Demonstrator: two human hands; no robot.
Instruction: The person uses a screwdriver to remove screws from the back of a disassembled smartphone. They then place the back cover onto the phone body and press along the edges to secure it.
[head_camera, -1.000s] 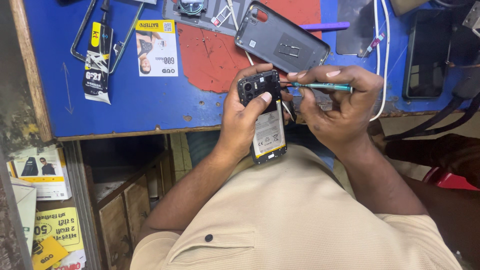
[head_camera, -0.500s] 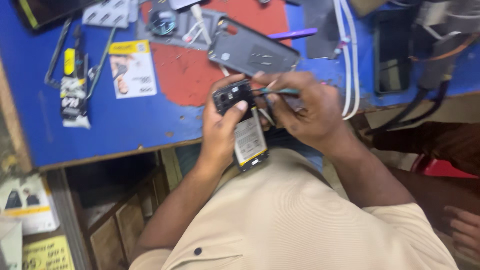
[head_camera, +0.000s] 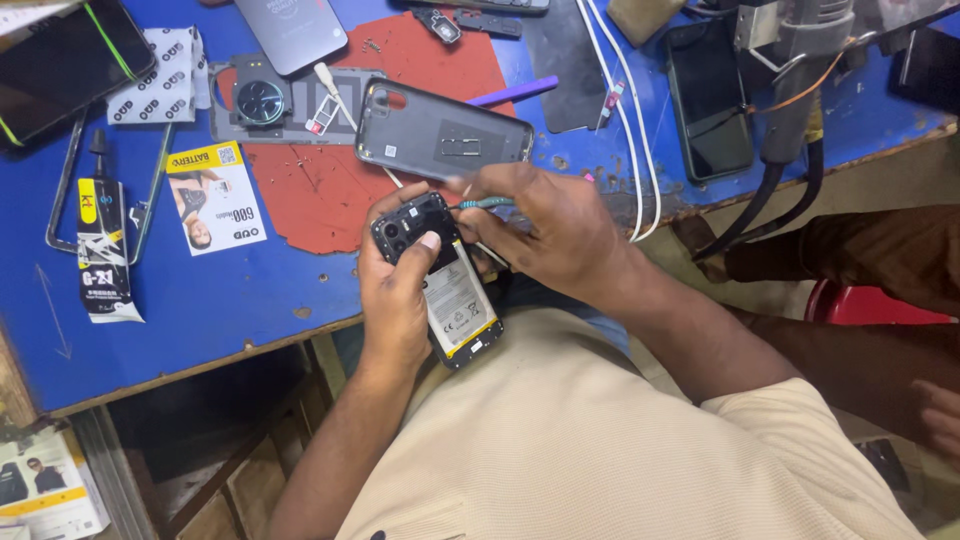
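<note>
The table (head_camera: 200, 300) was blue, and the mat (head_camera: 320, 190) on it was red. The open phone (head_camera: 440, 280) was black, with a white battery (head_camera: 455, 305) edged in yellow. The cover (head_camera: 440, 135) was grey. The tool (head_camera: 487, 203) had a teal handle. The shirt (head_camera: 600, 450) was plain beige. A pen (head_camera: 515, 92) was purple. Two cables (head_camera: 620, 110) were white. The packet (head_camera: 105, 250) was black, with white and yellow. The stool (head_camera: 870, 303) was red.

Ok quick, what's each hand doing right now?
Left hand: closed around the opened phone, thumb on its camera end.
Right hand: closed on a thin teal tool, its tip at the phone.
</note>
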